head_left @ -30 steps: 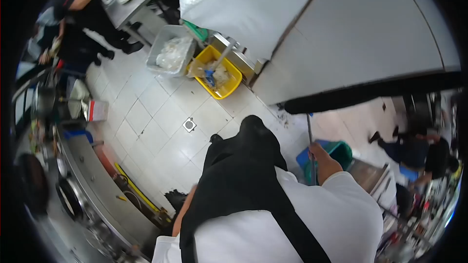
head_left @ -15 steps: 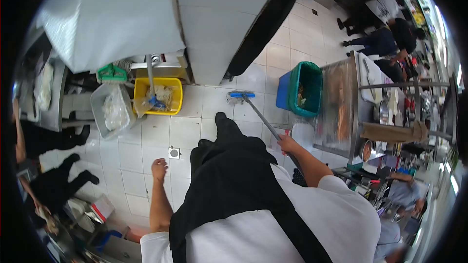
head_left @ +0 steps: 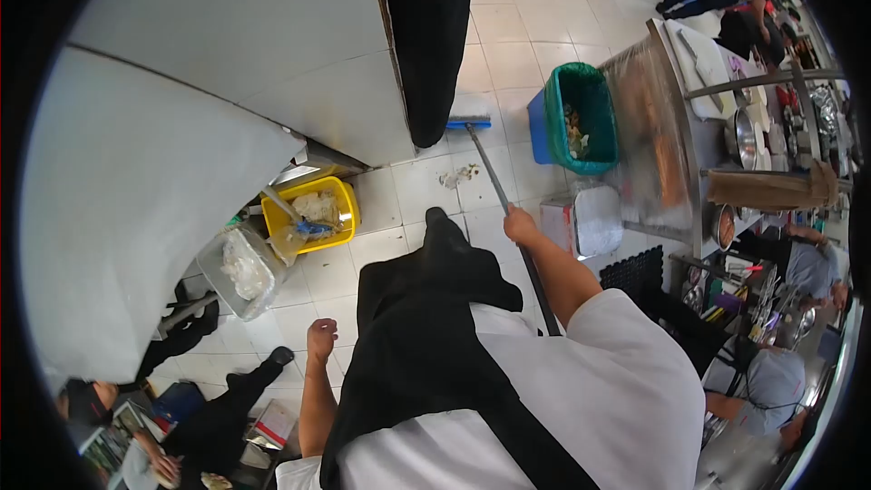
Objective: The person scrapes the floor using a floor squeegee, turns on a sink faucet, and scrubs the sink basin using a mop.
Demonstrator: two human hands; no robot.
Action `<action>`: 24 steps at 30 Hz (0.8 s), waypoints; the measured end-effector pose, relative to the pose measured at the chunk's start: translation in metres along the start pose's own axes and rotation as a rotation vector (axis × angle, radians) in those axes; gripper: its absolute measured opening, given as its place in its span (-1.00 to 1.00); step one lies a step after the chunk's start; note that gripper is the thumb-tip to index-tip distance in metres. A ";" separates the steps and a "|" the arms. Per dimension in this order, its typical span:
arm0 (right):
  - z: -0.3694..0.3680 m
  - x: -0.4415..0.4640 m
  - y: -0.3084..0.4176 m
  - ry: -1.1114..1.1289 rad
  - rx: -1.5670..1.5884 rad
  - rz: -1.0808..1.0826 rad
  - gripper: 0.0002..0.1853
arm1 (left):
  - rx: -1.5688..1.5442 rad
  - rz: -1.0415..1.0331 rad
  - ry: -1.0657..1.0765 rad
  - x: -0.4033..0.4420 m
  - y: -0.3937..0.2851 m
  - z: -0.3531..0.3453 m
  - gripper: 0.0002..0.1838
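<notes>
My right hand (head_left: 520, 225) is wrapped round the grey pole of a broom (head_left: 491, 172). The broom's blue head (head_left: 469, 123) rests on the tiled floor beside the black-edged wall corner. A small pile of scraps (head_left: 460, 176) lies on the tiles between the broom head and my shoe. My left hand (head_left: 322, 339) hangs over the floor at my left side, fingers loosely curled, with nothing visible in it.
A green-lined bin (head_left: 606, 118) stands right of the broom. A yellow tub (head_left: 347, 209) and a grey bin (head_left: 214, 279) stand at the left. A wrapped steel counter (head_left: 699, 172) is at the right. Co-workers stand at lower left, lower right and upper right.
The view has turned rightward. The broom head has moved away from the floor scraps, nearer the black-edged wall corner. My right hand still grips the pole; my left hand came into view after the first frame.
</notes>
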State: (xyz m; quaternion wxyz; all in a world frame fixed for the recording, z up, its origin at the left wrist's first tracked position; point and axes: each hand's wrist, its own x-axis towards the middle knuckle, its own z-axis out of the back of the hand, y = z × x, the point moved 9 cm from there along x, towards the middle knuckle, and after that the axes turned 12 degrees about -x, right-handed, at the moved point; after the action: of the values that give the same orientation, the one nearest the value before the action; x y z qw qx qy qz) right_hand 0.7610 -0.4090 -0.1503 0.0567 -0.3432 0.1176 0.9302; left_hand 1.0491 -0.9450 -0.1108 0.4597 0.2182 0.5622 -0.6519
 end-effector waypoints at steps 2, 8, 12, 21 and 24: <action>-0.021 -0.020 -0.002 -0.013 -0.061 0.033 -0.47 | 0.138 -0.129 -0.089 0.008 -0.030 0.019 -0.76; -0.046 -0.123 0.012 0.249 0.086 -0.165 -0.46 | 0.068 -0.149 0.235 0.049 -0.099 -0.029 -0.76; -0.063 -0.159 0.037 0.036 0.140 -0.161 -0.47 | 0.589 -0.819 0.613 0.049 -0.171 -0.039 -0.80; -0.120 -0.107 0.119 -0.018 0.251 -0.192 -0.50 | 1.189 -1.098 0.607 0.141 -0.170 0.090 -0.74; -0.120 -0.132 0.126 0.017 0.206 -0.252 -0.50 | 0.689 -0.257 0.325 0.180 -0.156 0.130 -0.76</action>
State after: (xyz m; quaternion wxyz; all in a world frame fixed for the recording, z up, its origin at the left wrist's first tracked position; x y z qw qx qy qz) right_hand 0.9125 -0.5648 -0.1306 0.2067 -0.3554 0.1690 0.8958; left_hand 0.8606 -1.1388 -0.1367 0.1794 0.3875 0.3990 -0.8114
